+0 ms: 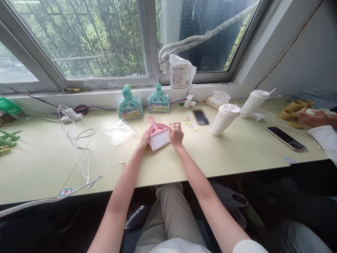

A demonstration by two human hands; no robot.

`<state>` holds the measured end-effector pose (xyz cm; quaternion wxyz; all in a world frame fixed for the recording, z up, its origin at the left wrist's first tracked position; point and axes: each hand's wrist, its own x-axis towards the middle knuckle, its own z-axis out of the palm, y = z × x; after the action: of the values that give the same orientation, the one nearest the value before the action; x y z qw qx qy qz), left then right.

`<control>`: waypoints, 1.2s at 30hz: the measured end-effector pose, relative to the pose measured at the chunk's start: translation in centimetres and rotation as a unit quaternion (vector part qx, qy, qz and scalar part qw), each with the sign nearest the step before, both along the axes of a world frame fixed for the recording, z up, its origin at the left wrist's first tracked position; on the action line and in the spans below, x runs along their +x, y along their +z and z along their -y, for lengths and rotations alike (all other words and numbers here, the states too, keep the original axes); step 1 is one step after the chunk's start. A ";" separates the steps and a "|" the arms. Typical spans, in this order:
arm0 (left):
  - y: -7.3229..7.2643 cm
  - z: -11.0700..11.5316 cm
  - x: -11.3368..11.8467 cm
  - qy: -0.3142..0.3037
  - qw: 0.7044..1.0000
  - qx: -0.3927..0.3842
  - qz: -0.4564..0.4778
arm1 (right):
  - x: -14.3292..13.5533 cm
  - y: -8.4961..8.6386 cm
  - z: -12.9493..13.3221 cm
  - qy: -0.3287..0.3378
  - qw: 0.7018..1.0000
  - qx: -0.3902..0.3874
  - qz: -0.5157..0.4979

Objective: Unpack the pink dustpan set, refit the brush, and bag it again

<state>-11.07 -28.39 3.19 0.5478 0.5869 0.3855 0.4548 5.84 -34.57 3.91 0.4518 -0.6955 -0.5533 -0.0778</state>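
Our left hand (144,138) grips the pink dustpan-and-brush set (159,135) by its left edge, over the desk (205,158); our right hand (176,134) curls at the right edge, grip unclear. We should press lightly, bristles (161,141) unbent.

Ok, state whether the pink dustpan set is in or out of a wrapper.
Out: no clear film shows around the pink dustpan set, unlike the teal sets behind it.

The person wears a white top (177,246) with a short sleeve (249,247) visible on the right arm (210,198), and creased greyish-beige trousers (173,211). The left hand (144,138) and right hand (176,134) are bare.
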 end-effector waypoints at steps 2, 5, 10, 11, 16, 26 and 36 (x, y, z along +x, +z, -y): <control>0.0 0.2 0.3 -0.041 0.999 0.004 -0.002 | -0.5 -0.1 0.0 0.057 0.996 -0.029 0.066; 0.1 0.7 0.7 -0.080 0.997 0.007 -0.007 | -1.4 -0.5 -0.2 0.096 0.987 -0.062 0.110; 1.0 0.9 0.6 -0.117 0.993 0.016 -0.009 | -1.8 -0.3 -0.4 0.034 0.997 -0.059 0.034; 1.3 0.8 0.5 -0.125 0.992 0.021 -0.005 | -1.8 -0.2 -0.4 0.028 0.998 -0.057 0.016; 2.4 0.5 -0.1 -0.141 0.988 0.061 -0.024 | -1.9 0.7 -0.4 0.046 0.995 -0.053 -0.065; 3.9 1.2 -1.8 0.005 0.942 0.218 -0.256 | -4.6 2.2 0.4 0.024 0.998 -0.049 0.015; 5.2 2.4 -0.9 0.118 0.859 0.225 -0.445 | -5.1 3.8 0.6 -0.012 0.995 -0.075 0.070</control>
<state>-12.02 -30.80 8.35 0.1136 0.7843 0.5414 0.2806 0.76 -35.17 7.67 0.3579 -0.7265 -0.5796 -0.0901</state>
